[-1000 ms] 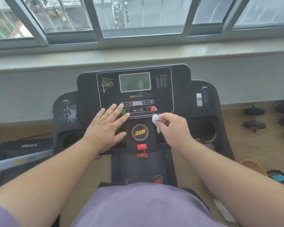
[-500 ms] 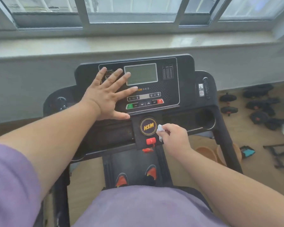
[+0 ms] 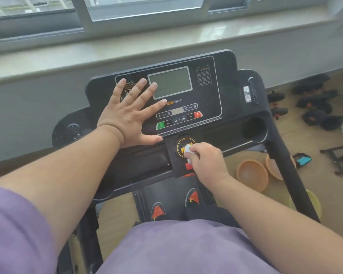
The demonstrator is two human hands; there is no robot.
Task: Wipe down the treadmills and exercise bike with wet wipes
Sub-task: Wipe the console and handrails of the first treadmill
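Wet wipe (image 3: 188, 153) pinched by right hand (image 3: 208, 162), hiding logo; left hand (image 3: 130, 117) splayed on console (image 3: 226, 76).

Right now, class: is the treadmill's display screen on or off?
Off, as far as can be seen. The display screen is a blank grey-green, with no digits or lights, while the right hand rubs a wet wipe below it.

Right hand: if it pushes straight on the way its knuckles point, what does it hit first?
Likely the round HSM badge: the right hand already has the wet wipe on it.
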